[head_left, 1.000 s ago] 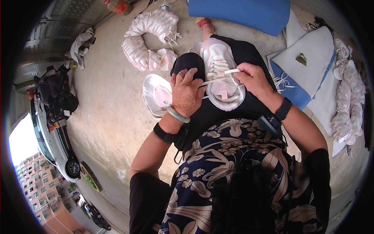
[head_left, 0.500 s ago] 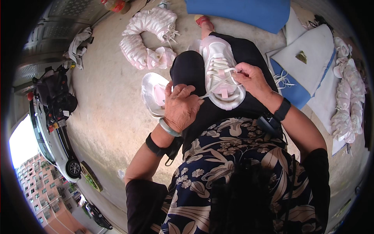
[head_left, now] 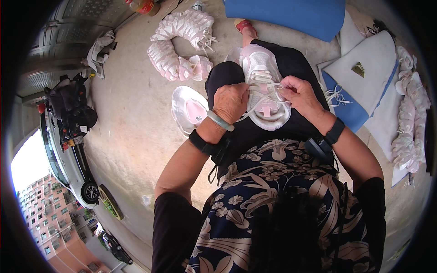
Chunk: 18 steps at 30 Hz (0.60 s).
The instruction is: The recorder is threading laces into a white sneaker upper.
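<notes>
Both hands worked one pink-white sneaker [head_left: 264, 88] lying on my lap | left hand [head_left: 231, 102] fingers pinched shut on the white lace [head_left: 255, 105] | right hand [head_left: 298, 94] fingers clenched on that lace at the eyelets | second sneaker [head_left: 189, 109] lay on the concrete floor [head_left: 132, 132], just left of my knee | pile of sneakers [head_left: 180, 43] beyond.

a bare concrete floor [head_left: 136, 127] carries a curved row of pink-white shoes [head_left: 175, 43], a blue mat [head_left: 296, 16] and a single shoe [head_left: 189, 109].
</notes>
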### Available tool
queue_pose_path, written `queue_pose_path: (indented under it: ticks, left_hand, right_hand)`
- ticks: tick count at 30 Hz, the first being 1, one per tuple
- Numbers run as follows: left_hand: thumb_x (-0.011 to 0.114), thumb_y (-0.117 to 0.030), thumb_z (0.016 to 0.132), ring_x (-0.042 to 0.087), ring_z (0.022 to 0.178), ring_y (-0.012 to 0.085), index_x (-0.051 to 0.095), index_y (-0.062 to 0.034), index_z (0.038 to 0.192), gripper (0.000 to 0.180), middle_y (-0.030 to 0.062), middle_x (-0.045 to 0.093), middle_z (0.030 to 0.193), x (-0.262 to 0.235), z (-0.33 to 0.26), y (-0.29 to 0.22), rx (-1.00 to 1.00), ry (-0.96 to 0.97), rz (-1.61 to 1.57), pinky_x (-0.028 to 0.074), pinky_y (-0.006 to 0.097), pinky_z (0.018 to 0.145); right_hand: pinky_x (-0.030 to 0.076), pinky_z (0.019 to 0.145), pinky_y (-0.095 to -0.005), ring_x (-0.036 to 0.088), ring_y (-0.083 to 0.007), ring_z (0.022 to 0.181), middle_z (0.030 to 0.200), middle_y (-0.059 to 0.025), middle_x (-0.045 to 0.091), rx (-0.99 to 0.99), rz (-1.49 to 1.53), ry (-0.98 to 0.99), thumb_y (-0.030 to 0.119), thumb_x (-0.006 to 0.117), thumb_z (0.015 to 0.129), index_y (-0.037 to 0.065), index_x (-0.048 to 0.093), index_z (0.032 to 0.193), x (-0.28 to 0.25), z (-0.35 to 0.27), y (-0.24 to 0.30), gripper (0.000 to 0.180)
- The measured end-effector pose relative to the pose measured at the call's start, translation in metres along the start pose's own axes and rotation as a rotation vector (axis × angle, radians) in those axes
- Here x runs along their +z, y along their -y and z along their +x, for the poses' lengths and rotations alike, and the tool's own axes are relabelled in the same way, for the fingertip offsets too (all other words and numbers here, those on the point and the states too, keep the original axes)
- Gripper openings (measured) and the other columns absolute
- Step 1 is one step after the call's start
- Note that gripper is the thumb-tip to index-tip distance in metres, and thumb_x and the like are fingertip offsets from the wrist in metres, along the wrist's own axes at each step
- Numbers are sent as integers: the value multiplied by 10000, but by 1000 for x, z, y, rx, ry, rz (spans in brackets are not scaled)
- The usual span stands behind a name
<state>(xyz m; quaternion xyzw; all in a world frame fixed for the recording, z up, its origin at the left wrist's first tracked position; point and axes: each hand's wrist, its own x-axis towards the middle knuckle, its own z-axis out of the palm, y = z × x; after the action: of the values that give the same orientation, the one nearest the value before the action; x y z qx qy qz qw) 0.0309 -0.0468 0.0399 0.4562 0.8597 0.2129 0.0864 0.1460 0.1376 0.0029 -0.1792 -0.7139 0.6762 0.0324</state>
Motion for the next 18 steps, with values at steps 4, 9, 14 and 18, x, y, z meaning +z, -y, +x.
queue_pose_path:
  ticks: [4, 9, 14, 18]
  left_hand:
    - [577, -79, 731, 592, 678, 320, 590, -50, 805, 80, 137, 597, 704, 3, 7, -1, 5, -85, 81, 479, 396, 590]
    - [581, -89, 696, 593, 645, 303, 561, -67, 800, 108, 110, 580, 698, -15, 37, -14, 385, -209, 409, 485, 376, 563]
    - [561, -138, 711, 587, 570, 302, 556, -40, 691, 100, 125, 586, 623, -12, 28, -3, 29, -174, 92, 476, 387, 537]
    - [611, -163, 725, 590, 564, 322, 584, -45, 688, 127, 143, 574, 571, -5, 11, 0, -184, -77, -281, 464, 394, 520]
  right_hand:
    - [425, 516, -255, 498, -87, 548, 620, -41, 546, -64, -97, 41, 23, 596, 779, 0, 545, 761, -5, 6, 10, 59]
    - [423, 556, -276, 509, -100, 592, 618, -47, 542, -263, -224, 47, 44, 584, 788, -10, 542, 760, -21, 25, 28, 74]
    - [382, 523, -205, 439, -40, 588, 673, 30, 515, 0, -21, 163, 65, 575, 822, 9, 570, 826, -20, 12, 28, 57]
    - [407, 543, -200, 460, -31, 605, 704, 23, 542, 31, 106, 212, 43, 595, 810, -5, 587, 843, -19, 6, 10, 59]
